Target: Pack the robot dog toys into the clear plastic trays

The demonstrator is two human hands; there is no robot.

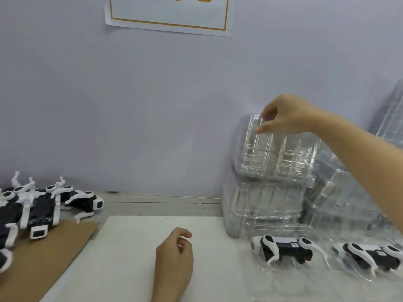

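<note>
Unpacked robot dog toys (41, 205) — heaped on brown cardboard (54, 247) at far left, still to be packed. Left hand (174, 251): loosely curled, holding nothing, over the white mat (122, 247). Stack of clear plastic trays (268, 192): right hand (287, 116) pinches the top tray's corner between thumb and fingers. Packed dogs (283, 249) — two visible, in trays at lower right. Judged partway through.

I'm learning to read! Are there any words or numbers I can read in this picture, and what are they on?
None can be read here.
Paper sign on the wall: orange letters cut off at the top edge, unreadable.
Packed robot dog toy in the clear plastic tray: small sticker on its back, too small and blurred.
Second packed robot dog toy: small sticker, also too blurred.
</note>
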